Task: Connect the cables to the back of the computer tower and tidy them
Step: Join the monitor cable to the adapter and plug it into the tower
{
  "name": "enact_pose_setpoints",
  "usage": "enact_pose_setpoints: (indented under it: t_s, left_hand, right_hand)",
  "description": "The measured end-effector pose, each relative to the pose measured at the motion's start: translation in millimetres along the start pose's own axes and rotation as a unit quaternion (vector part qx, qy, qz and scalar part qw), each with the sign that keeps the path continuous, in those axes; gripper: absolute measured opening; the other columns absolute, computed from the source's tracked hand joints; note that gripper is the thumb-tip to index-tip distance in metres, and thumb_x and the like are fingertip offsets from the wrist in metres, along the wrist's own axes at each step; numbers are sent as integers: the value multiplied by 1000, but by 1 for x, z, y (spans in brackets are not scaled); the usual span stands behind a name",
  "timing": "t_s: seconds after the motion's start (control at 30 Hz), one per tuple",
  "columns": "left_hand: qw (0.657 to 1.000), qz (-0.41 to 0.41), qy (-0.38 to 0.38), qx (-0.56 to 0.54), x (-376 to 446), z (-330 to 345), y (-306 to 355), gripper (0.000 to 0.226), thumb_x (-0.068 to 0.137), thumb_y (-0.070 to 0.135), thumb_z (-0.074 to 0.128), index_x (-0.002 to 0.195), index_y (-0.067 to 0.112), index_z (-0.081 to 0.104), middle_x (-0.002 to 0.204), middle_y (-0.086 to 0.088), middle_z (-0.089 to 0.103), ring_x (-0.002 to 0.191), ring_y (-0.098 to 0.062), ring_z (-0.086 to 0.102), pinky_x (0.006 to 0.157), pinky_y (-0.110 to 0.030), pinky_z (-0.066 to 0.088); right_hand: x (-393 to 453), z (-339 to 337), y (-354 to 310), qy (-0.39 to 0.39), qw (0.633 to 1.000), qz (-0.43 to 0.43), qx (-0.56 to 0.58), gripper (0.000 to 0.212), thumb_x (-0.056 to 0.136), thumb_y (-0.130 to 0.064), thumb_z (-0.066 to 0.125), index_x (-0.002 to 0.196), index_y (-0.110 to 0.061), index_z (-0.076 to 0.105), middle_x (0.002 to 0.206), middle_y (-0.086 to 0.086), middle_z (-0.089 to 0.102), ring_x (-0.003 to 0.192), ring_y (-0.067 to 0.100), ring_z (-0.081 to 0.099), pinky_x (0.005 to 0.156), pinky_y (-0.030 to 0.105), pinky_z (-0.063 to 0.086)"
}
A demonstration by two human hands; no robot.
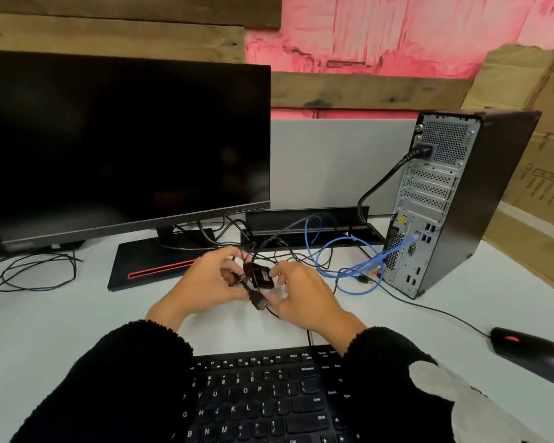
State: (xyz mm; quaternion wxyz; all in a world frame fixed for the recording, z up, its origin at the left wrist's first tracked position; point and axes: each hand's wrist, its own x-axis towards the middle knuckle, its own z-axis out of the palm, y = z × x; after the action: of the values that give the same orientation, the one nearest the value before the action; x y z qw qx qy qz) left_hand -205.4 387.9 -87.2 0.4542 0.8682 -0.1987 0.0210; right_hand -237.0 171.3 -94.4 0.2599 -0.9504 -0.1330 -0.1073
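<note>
The white surface (61, 330) runs from the near edge back to a grey divider panel (333, 164), with bare room left of the sleeves and between the tower and the mouse. A dark monitor (125, 139) is set at the back left, its flat base (147, 266) lying just beyond the hands. The computer tower (454, 199) is stood upright at the back right, close to the right edge, with its rear panel turned toward the middle. A black keyboard (263, 398) is placed at the near edge, partly covered by both sleeves. A black mouse (534, 356) lies near the right edge, well apart from the tower. A thick black power cable (384, 183) is plugged into the top of the rear panel, and a blue cable (349, 251) is plugged lower down, looping over the surface. A bundle of black cables (259, 279) is held above the surface between monitor base and keyboard: it is gripped by the left hand (211, 282), and pinched from the other side by the curled fingers of the right hand (301, 292).
</note>
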Motion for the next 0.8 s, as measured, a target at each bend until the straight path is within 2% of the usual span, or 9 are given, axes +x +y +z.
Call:
enact_pose_setpoints:
  t_s: [0.1, 0.2, 0.33, 0.43, 0.53, 0.6, 0.67, 0.73, 0.8]
  left_hand:
    - [998, -2, -21, -54, -3, 1, 9, 41, 67, 14, 96, 98, 17, 70, 92, 1, 79, 88, -15, 75, 78, -32, 60]
    - [999, 23, -10, -48, -7, 2, 11, 35, 72, 20, 94, 97, 28, 70, 92, 4, 78, 88, -17, 73, 76, -27, 56]
    - [985, 10, 108, 135, -3, 0, -1, 48, 72, 56, 85, 112, 40, 64, 95, 18, 66, 94, -11, 60, 88, -35, 52]
    - [963, -29, 24, 267, -4, -6, -6, 67, 67, 70, 79, 124, 45, 57, 105, 24, 49, 107, -10, 42, 101, -40, 40]
    - [962, -54, -53, 263, -7, -9, -11, 88, 62, 67, 85, 137, 40, 48, 114, 22, 45, 116, -10, 41, 102, -34, 42]
    - [972, -56, -46, 224, -8, -9, -15, 91, 62, 63, 87, 139, 43, 42, 118, 24, 46, 120, -9, 44, 99, -29, 45]
    - [977, -56, -33, 205, -9, -8, -14, 89, 63, 64, 84, 138, 51, 37, 122, 25, 47, 122, -8, 45, 98, -29, 46]
    - [977, -63, -32, 201, -11, -10, -11, 89, 59, 67, 80, 134, 56, 34, 123, 26, 49, 121, -7, 43, 98, -30, 44]
    - [966, -54, -39, 250, -11, -12, -9, 89, 56, 69, 80, 132, 53, 38, 113, 25, 48, 114, -8, 43, 97, -32, 42]
  right_hand:
    - [1, 2, -5, 58, 998, 6, 0, 49, 87, -51, 75, 129, -29, 63, 119, -9, 68, 106, 16, 63, 78, 29, 47]
    - [1, 5, -6, 91, 996, -10, -5, 46, 88, -52, 74, 129, -33, 67, 111, -8, 75, 103, 17, 68, 82, 30, 52]
    - [3, 6, 1, 179, 982, -18, -48, 29, 95, -52, 62, 113, -33, 74, 85, -11, 75, 81, 17, 70, 71, 31, 55]
    - [5, 7, 6, 235, 972, 19, -11, 26, 101, -43, 59, 116, -25, 71, 61, -11, 60, 61, 20, 61, 61, 30, 47]
    - [7, 2, 8, 285, 957, 15, 59, 22, 103, -26, 60, 124, -25, 64, 66, -10, 64, 54, 14, 59, 56, 28, 44]
    - [7, -5, 8, 315, 933, 19, 173, 29, 99, -13, 61, 125, -27, 63, 71, -4, 70, 61, 17, 70, 56, 34, 52]
    - [4, -14, 6, 332, 893, 20, 304, 35, 96, -2, 59, 123, -22, 65, 83, -8, 75, 78, 14, 76, 63, 30, 58]
    - [4, -26, -1, 355, 854, 6, 381, 32, 96, 3, 57, 122, -15, 63, 93, -13, 74, 92, 15, 77, 73, 28, 59]
    - [8, -41, -9, 389, 806, 19, 445, 24, 99, 1, 58, 118, -11, 55, 94, -7, 69, 90, 22, 78, 77, 33, 61]
